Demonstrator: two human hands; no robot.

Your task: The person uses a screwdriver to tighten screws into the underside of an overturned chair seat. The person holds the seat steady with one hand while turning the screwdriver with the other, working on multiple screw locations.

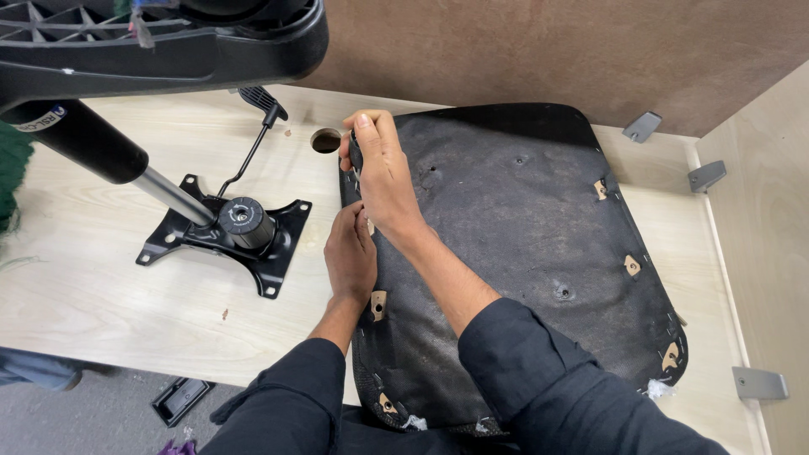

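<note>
The seat base [522, 236] lies underside up along the table's [101, 278] far right edge. The right hand [379, 168] grips a small dark tool; the left hand [350, 253], loosely curled, steadies the seat's edge. Best kept upright and pressed firmly.

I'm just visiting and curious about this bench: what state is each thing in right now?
Seat pad: lying underside up on the table.
Tilt plate: flat on the table, beside the pad and apart from it, gas cylinder standing in it, tilted.
Right hand: fingers closed on a small dark tool at the pad's edge.
Left hand: resting on the pad's edge.
Table hole: open.
</note>
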